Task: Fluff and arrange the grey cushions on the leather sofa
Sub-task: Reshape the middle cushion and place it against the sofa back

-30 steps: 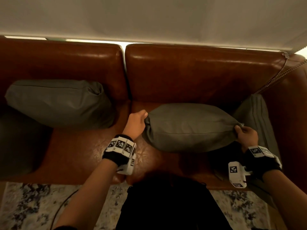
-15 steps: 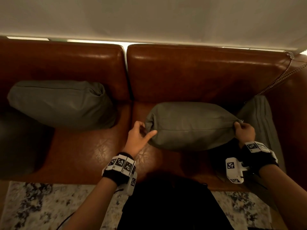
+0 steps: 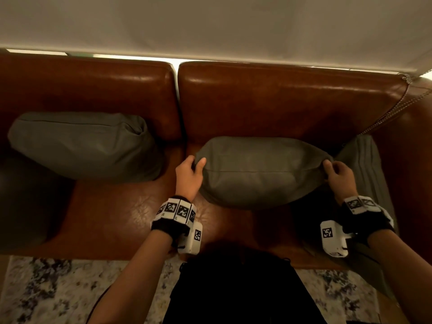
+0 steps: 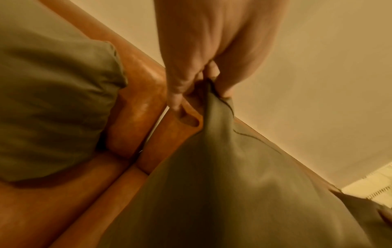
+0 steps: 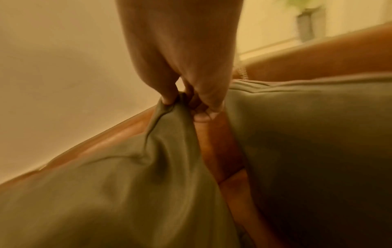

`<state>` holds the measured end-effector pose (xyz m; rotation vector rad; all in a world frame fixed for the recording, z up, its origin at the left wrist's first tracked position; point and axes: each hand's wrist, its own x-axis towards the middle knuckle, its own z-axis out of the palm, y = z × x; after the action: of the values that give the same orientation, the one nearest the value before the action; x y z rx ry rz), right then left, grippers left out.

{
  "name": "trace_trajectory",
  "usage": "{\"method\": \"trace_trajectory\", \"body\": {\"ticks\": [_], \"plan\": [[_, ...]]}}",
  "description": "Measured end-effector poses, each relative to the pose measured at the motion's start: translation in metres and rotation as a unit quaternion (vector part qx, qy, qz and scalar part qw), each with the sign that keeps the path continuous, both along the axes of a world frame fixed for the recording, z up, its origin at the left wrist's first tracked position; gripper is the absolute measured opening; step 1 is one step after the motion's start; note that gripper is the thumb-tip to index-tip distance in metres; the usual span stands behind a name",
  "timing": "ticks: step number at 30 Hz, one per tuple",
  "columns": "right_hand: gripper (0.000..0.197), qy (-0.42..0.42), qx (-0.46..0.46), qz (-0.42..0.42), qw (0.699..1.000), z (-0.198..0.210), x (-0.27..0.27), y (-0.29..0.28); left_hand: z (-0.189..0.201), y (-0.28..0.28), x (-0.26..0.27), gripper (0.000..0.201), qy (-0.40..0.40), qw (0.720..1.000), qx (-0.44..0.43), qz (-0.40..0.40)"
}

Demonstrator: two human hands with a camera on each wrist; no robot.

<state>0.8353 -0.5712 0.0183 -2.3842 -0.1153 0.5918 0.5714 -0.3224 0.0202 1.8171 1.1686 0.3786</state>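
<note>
On a brown leather sofa [image 3: 280, 101], left hand [image 3: 187, 176] and right hand [image 3: 340, 176] each pinch a corner of the centre-frame grey cushion [image 3: 259, 171]; even, level grips should plump it squarely.

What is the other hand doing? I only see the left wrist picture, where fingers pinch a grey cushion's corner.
Observer: The right hand pinches the opposite corner of the same middle cushion, so it is held at both ends.
Child: Is there another cushion past that hand?
Observer: Yes, a third cushion leans at the right end of the sofa, just beyond the right hand.
Child: What's on the floor?
Observer: A patterned rug lies in front of the sofa.
</note>
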Motion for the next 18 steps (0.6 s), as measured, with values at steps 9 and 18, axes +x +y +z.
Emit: {"method": "trace_trajectory", "body": {"ticks": [9,18], "plan": [[0.033,-0.059,0.003,0.016,0.998,0.015,-0.015,-0.006,-0.01,0.018,-0.035,0.033,0.099,0.985,0.138,0.028],[0.029,-0.199,0.226,0.177,0.937,0.135,-0.073,0.124,0.011,0.044,-0.016,0.061,0.121,0.992,0.029,-0.027]]}}
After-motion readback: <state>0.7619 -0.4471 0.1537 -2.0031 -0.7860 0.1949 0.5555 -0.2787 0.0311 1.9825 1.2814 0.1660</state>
